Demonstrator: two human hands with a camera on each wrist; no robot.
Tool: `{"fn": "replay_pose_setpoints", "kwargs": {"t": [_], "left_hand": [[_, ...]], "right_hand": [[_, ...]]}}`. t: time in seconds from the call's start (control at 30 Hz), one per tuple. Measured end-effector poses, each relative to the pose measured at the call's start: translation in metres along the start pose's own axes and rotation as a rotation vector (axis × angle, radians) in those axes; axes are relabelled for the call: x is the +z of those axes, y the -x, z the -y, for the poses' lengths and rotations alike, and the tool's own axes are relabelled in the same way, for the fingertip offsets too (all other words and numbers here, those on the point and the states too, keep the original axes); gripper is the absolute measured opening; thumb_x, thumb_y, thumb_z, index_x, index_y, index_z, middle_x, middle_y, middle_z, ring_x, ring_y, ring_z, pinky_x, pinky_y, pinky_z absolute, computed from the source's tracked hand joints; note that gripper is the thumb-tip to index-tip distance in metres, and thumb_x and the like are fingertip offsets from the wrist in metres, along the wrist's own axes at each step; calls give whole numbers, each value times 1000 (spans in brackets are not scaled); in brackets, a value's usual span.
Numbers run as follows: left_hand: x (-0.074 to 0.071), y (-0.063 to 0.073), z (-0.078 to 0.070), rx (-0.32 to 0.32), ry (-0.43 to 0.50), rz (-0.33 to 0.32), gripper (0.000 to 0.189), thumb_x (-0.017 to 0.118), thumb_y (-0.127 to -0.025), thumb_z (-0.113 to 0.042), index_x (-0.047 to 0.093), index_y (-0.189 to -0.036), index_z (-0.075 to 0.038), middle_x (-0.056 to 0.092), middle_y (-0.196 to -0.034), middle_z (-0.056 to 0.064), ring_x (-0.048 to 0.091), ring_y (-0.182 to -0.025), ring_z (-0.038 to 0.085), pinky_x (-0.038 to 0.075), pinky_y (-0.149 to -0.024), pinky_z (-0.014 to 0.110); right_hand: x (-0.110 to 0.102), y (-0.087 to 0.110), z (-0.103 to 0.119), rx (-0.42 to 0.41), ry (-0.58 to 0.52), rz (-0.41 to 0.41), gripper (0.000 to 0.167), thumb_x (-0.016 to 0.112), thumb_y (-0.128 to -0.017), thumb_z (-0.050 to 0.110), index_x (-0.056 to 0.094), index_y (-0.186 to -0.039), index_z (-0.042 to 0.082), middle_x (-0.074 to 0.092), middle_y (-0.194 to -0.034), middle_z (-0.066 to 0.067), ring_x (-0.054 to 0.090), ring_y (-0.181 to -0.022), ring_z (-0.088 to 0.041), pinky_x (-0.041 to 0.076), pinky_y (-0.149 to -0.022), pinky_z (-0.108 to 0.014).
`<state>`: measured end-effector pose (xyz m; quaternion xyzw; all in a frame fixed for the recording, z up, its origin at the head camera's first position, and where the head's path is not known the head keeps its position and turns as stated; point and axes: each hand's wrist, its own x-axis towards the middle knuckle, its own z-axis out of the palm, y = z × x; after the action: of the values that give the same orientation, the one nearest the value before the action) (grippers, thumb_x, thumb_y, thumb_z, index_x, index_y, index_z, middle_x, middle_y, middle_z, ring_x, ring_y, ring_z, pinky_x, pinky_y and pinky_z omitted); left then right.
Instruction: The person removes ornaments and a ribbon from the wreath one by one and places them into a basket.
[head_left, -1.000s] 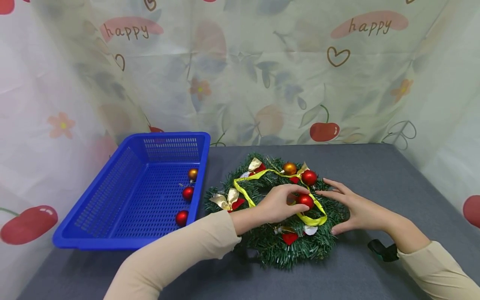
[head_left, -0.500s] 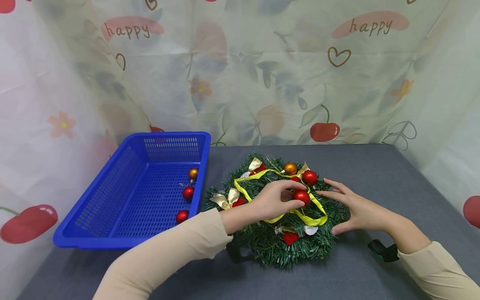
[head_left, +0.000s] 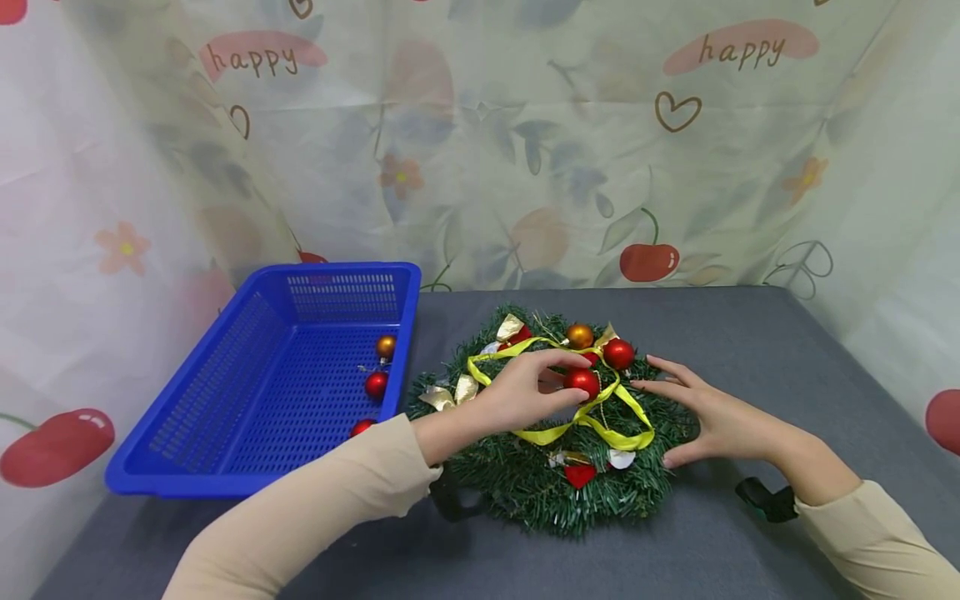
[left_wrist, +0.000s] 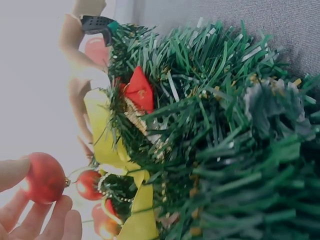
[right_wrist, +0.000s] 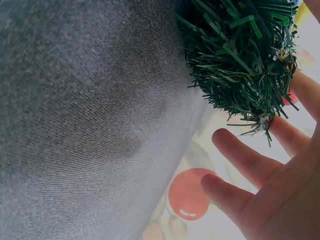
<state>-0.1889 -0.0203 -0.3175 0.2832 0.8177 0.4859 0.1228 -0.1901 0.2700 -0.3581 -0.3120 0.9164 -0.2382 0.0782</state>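
Note:
My left hand (head_left: 527,388) pinches a red Christmas ball (head_left: 581,385) between thumb and fingers above the wreath's middle. In the left wrist view that red ball (left_wrist: 45,178) shows its metal cap pointing toward the wreath. The green wreath (head_left: 562,500) lies on the table, with a yellow ribbon (head_left: 626,440) looped over it, gold bows, a gold ball (head_left: 579,337) and another red ball (head_left: 618,354) at its far side. At the wreath's right edge is my right hand (head_left: 723,421), fingers spread; in the right wrist view its fingers (right_wrist: 245,155) lie beside the green needles.
A blue plastic basket (head_left: 187,485) stands left of the wreath. Inside it, along the right wall, lie a gold ball (head_left: 386,347) and two red balls, the nearer one partly behind the left sleeve (head_left: 315,492). A printed curtain (head_left: 480,167) hangs behind the grey table (head_left: 720,325).
My left hand has moved left and slightly away from me with the red ball, from over the ribbon's right part toward the wreath's middle. My right hand has stayed in place.

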Motion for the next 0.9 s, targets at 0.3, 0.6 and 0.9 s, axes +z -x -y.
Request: {"fn": "replay_pose_setpoints", "kwargs": {"t": [0.3, 0.6, 0.9], "left_hand": [[-9, 10, -1, 36, 65, 9, 41, 57, -92, -14, 49, -131, -6, 49, -134, 12, 56, -117, 30, 46, -96, 20], [-23, 16, -9, 66, 75, -43, 38, 64, -88, -12, 55, -125, -5, 58, -123, 13, 64, -105, 26, 53, -84, 23], [-35, 25, -10, 45, 66, -63, 38, 63, -89, -14, 56, -126, -8, 59, -122, 10, 65, -106, 23, 54, -86, 28]], "right_hand": [[0, 0, 0, 0, 4, -1, 89, 75, -69, 52, 38, -142, 18, 14, -152, -19, 31, -131, -46, 42, -89, -61], [0, 0, 1, 2, 1, 1, 88, 75, -69, 52, 39, -142, 18, 14, -152, -20, 30, -131, -46, 43, -89, -59], [-1, 1, 1, 9, 1, 3, 89, 75, -68, 53, 39, -142, 19, 13, -152, -19, 31, -130, -46, 45, -87, -57]]}}
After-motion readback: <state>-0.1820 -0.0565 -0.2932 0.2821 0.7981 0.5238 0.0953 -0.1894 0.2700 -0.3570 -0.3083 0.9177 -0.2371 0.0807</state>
